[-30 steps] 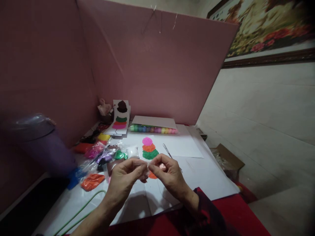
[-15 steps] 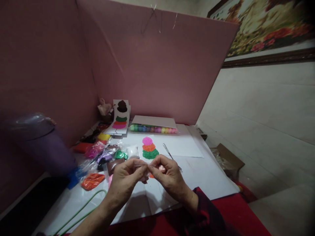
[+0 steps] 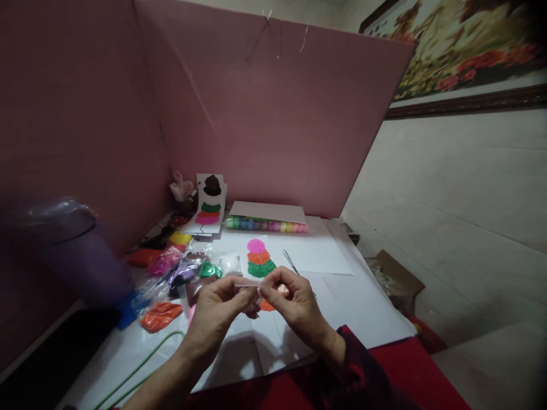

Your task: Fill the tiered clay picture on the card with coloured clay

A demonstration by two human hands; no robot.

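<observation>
head | mount: worn on the person's head | facing: forward and down across the table point(image 3: 363, 313) to the pink panel point(image 3: 265, 125) | near: left hand point(image 3: 209, 319), right hand point(image 3: 299, 310) | far: pink panel, framed picture point(image 3: 474, 57) upper right

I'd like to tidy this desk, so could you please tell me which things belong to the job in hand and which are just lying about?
Likely in use:
clear plastic, pinched by left hand and right hand
pink, orange and green artwork
orange packet

Seemingly lying about:
purple container
green cord
cardboard box
</observation>
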